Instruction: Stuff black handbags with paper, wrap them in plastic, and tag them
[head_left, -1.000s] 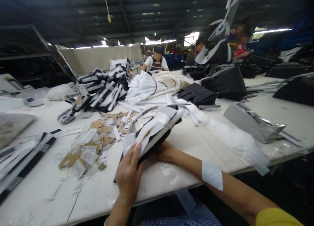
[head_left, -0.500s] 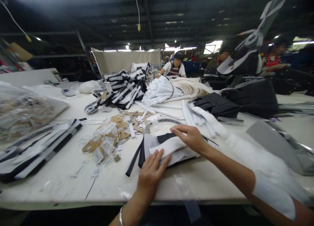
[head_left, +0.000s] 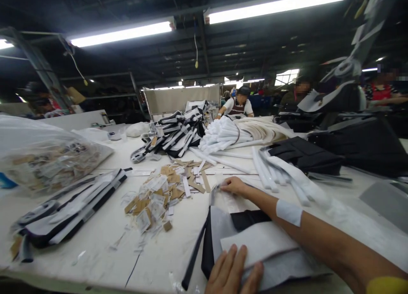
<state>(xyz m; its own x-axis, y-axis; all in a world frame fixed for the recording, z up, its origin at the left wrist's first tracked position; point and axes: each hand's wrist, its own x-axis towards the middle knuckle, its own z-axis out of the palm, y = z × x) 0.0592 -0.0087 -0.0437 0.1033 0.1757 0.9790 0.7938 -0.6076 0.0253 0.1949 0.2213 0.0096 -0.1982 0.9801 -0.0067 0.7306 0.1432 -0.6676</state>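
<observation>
A black fabric piece with a grey-white lining [head_left: 219, 226] lies flat at the table's front edge, a loose white sheet [head_left: 258, 241] on top. My left hand [head_left: 229, 270] rests flat on it, fingers spread. Beyond it, my right hand [head_left: 237, 187] pinches at the curved grey strap [head_left: 215, 195] that loops from the piece's far side. A strip of clear film [head_left: 232, 202] lies just under those fingers. One dark strap end [head_left: 194, 258] trails down the left side. A white patch [head_left: 288, 212] is stuck to my right forearm.
Left of the piece is a heap of brown and white tags [head_left: 156, 200]. A folded black-and-white piece [head_left: 73, 213] and a clear bag of tags [head_left: 57, 154] lie further left. White tubes [head_left: 223, 137], stacked strapped pieces [head_left: 178, 132] and a co-worker [head_left: 239, 105] are beyond.
My right hand has moved from the white sheet out to the strap at the far side. My left hand stays flat on the piece. The view has tilted up.
</observation>
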